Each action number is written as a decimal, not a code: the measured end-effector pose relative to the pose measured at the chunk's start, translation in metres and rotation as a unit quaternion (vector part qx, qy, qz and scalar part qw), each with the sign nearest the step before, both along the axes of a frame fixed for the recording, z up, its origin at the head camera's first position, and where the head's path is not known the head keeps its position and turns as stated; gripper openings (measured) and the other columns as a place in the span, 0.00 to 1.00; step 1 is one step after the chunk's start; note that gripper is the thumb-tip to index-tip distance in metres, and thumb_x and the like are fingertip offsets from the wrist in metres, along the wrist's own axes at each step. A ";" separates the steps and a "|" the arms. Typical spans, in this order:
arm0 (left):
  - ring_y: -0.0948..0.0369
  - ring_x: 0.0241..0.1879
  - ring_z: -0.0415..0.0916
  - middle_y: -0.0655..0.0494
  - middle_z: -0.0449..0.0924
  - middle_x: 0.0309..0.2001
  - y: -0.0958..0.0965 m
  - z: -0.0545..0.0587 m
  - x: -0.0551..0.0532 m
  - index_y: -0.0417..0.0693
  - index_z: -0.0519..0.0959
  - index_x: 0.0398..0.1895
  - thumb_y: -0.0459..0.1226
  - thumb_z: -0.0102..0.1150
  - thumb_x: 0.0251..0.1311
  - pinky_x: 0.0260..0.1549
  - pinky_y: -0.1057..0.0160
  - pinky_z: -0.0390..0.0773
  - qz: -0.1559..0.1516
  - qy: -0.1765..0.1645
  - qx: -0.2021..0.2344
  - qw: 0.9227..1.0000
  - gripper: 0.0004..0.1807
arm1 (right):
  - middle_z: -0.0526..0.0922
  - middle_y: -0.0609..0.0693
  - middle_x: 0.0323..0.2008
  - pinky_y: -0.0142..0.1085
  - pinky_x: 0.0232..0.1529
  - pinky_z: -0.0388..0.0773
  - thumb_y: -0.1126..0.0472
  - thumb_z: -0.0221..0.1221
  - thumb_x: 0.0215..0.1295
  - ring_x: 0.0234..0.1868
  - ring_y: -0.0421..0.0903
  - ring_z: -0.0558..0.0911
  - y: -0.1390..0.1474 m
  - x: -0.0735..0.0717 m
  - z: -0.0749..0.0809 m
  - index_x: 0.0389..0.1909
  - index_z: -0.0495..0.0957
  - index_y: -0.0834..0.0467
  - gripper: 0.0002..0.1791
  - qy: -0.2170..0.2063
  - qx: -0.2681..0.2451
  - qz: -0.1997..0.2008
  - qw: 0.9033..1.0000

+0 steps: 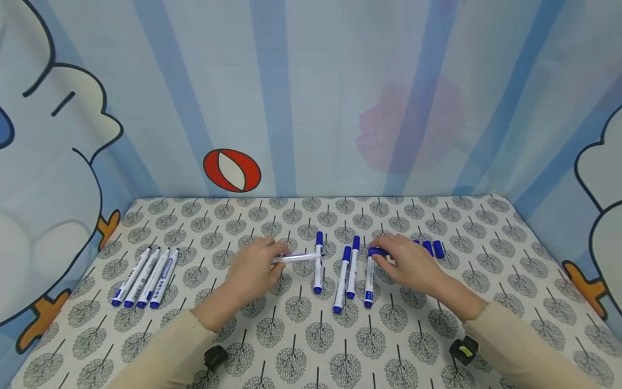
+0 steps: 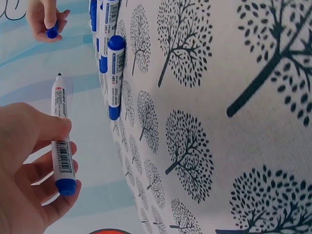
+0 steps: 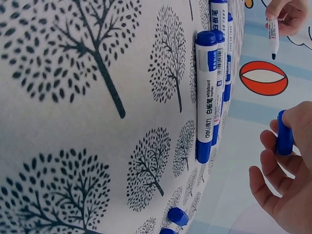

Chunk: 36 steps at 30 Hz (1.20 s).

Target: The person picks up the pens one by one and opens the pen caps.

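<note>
Beige sleeves [image 1: 162, 354] are stretched over tree-printed cloth [image 1: 316, 319]; slim white marker [image 1: 300, 258] is pinched by left hand [image 1: 254, 266], cylindrical blue cap [image 3: 284, 141] by right hand [image 1: 413, 262].

Tree-patterned surface [image 1: 301, 354] carried, at left, four uncapped markers [image 1: 154, 277] side by side; near centre, four capped markers [image 1: 353, 267]; further right, loose blue caps [image 1: 439, 249].

Left hand [image 1: 255, 266]: pinches slim white plastic marker [image 1: 298, 257], crosswise
Right hand [image 1: 408, 262]: pinches small blue cylindrical plastic cap [image 1: 377, 252]
Left row: four uncapped white markers with blue ends [image 1: 143, 276], dark tips away from person
Middle: four white markers with blue ends at both tips [image 1: 353, 267], rightmost's top obscured
Beyond right hand: loose blue caps [image 1: 439, 249]
Surface [image 1: 272, 329]: pale cloth, dark tree print
</note>
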State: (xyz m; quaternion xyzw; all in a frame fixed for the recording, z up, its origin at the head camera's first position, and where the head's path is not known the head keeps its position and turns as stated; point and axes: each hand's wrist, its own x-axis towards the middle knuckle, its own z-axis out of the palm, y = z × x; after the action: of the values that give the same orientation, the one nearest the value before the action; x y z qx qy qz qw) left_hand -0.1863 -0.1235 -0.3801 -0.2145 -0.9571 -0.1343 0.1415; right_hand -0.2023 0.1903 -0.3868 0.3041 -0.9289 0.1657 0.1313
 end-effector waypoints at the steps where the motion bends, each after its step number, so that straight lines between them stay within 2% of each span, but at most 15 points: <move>1: 0.66 0.24 0.65 0.64 0.72 0.25 -0.001 0.000 0.000 0.55 0.82 0.37 0.35 0.67 0.46 0.17 0.70 0.66 0.003 -0.001 0.000 1.000 0.13 | 0.81 0.50 0.43 0.39 0.37 0.78 0.58 0.58 0.61 0.41 0.46 0.80 0.000 0.000 0.000 0.46 0.78 0.56 0.13 0.002 0.000 0.000 1.000; 10: 0.64 0.25 0.68 0.61 0.76 0.28 -0.010 -0.002 -0.002 0.54 0.82 0.37 0.35 0.67 0.45 0.21 0.68 0.68 0.021 -0.011 0.005 1.000 0.13 | 0.81 0.50 0.44 0.38 0.37 0.78 0.60 0.60 0.58 0.42 0.47 0.80 -0.001 0.002 0.001 0.47 0.77 0.55 0.14 0.009 -0.005 0.002 1.000; 18: 0.66 0.21 0.68 0.62 0.76 0.27 -0.020 -0.006 0.001 0.53 0.82 0.35 0.36 0.66 0.47 0.17 0.69 0.67 0.053 -0.023 0.011 0.998 0.10 | 0.81 0.49 0.45 0.35 0.34 0.78 0.61 0.61 0.57 0.42 0.46 0.80 0.001 0.004 -0.002 0.46 0.77 0.54 0.15 0.022 -0.014 0.004 1.000; 26: 0.65 0.21 0.71 0.59 0.80 0.32 -0.032 -0.012 0.005 0.51 0.82 0.35 0.35 0.66 0.47 0.14 0.69 0.66 0.090 -0.043 0.026 0.995 0.10 | 0.82 0.49 0.44 0.32 0.29 0.75 0.60 0.61 0.58 0.37 0.44 0.80 0.004 0.004 -0.004 0.46 0.77 0.54 0.14 0.029 -0.031 0.006 0.999; 31: 0.64 0.21 0.71 0.57 0.80 0.31 -0.043 -0.017 0.006 0.51 0.81 0.36 0.35 0.65 0.48 0.14 0.68 0.66 0.107 -0.060 0.035 0.992 0.10 | 0.82 0.49 0.44 0.30 0.25 0.72 0.60 0.61 0.58 0.32 0.42 0.79 0.006 0.004 -0.005 0.46 0.77 0.55 0.14 0.031 -0.028 -0.001 0.999; 36: 0.65 0.19 0.69 0.57 0.80 0.29 -0.054 -0.016 0.007 0.51 0.81 0.36 0.35 0.64 0.48 0.13 0.68 0.66 0.119 -0.074 0.039 0.989 0.09 | 0.82 0.50 0.44 0.28 0.23 0.69 0.60 0.61 0.57 0.28 0.41 0.77 0.007 0.005 -0.004 0.46 0.77 0.56 0.15 0.028 -0.031 0.000 0.999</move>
State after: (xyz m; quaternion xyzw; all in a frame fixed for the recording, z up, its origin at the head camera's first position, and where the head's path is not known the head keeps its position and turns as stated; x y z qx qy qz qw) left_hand -0.1798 -0.1776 -0.3963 -0.0827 -0.9776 -0.1697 0.0932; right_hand -0.1975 0.1976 -0.3908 0.3040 -0.9195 0.1853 0.1667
